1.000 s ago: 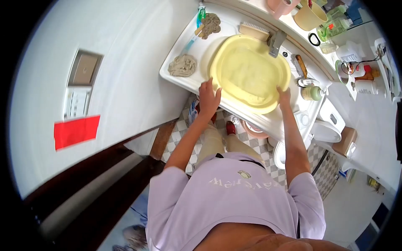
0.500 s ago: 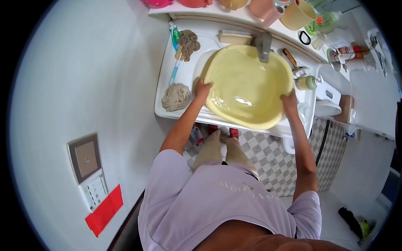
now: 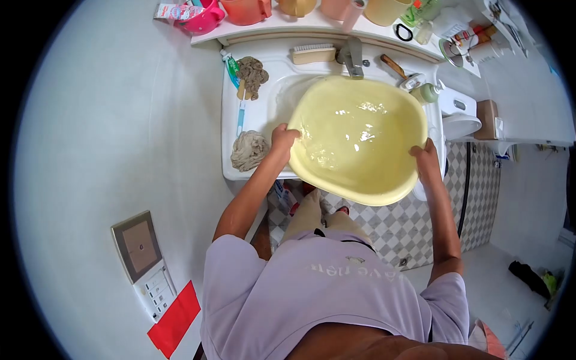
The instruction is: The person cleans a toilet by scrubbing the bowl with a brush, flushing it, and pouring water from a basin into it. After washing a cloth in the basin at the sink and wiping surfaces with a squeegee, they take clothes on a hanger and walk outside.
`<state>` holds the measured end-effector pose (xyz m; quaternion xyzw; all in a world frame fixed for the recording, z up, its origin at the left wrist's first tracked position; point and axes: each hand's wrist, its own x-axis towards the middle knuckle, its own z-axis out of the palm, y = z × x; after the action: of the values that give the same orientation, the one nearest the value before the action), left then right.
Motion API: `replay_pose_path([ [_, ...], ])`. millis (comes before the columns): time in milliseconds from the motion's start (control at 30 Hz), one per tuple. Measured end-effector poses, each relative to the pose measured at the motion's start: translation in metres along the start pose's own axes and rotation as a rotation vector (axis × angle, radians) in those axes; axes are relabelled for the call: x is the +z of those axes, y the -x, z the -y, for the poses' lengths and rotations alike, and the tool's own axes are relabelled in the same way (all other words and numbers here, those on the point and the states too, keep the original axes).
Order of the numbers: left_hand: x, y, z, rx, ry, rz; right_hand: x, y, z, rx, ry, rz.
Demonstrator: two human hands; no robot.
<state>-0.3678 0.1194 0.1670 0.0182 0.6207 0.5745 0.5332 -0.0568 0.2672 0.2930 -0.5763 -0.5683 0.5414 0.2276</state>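
A yellow basin (image 3: 354,162) with rippling water in it is held over the white sink (image 3: 279,99), its near side past the sink's front edge. My left hand (image 3: 283,143) is closed round its left rim, and my right hand (image 3: 426,161) grips the right rim. The grey faucet (image 3: 354,60) stands just behind the basin. Left on the counter lie a pale wrung cloth (image 3: 249,151), a brown cloth (image 3: 252,75), a blue toothbrush (image 3: 240,117) and a green tube (image 3: 230,70).
Behind the sink are a white-bristled brush (image 3: 314,55), a wooden-handled brush (image 3: 394,65) and a green pump bottle (image 3: 427,92). Cups, including a pink one (image 3: 203,19), line the shelf (image 3: 288,28). A toilet (image 3: 459,125) stands right, above checkered floor (image 3: 384,231).
The basin has come off its place in the sink and moved towards my body, with both hands now gripping its rim. The water ripples more, and the view has turned.
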Motion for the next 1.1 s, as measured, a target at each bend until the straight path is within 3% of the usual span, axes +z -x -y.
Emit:
replay_pose_path([
  [333, 0.033, 0.101, 0.007, 0.097, -0.031, 0.038, -0.048, 0.087, -0.053, -0.045, -0.281, -0.116],
  [533, 0.075, 0.161, 0.035, 0.033, -0.159, 0.064, -0.098, 0.149, -0.103, -0.013, -0.342, -0.225],
  [1100, 0.215, 0.208, 0.248, -0.1, -0.385, 0.417, -0.254, 0.324, -0.283, 0.12, -0.419, -0.634],
])
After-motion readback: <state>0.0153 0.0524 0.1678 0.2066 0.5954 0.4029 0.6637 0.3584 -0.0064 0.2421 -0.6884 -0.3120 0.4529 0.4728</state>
